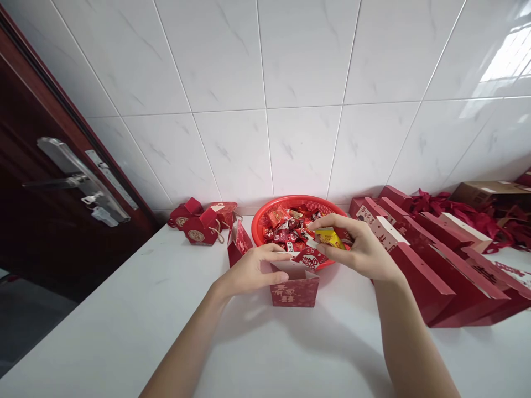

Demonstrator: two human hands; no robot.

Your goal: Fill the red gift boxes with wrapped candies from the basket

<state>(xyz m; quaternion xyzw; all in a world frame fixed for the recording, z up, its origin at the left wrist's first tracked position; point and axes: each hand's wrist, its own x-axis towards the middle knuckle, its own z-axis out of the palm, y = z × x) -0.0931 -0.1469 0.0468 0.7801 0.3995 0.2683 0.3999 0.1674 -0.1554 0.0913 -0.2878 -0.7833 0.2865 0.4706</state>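
A small red gift box (293, 292) with gold print stands upright on the white table, its top open. My left hand (253, 269) grips the box's left edge, thumb across the front and fingers behind. Over the box's right back corner, my right hand (357, 246) pinches a yellow-wrapped candy (330, 238) between thumb and fingers. Just behind stands a red plastic basket (259, 221) heaped with wrapped candies (286, 224), mostly red. Part of the basket is hidden by my right hand and the box.
Left of the basket stand another red box (239, 241) and several small closed boxes (202, 228). Rows of larger red gift bags (431, 276) fill the right side, with red ribbons (456, 215) and a cardboard box (485, 193) behind. A tiled wall (307, 149) backs the table; a dark door (37, 221) is at left.
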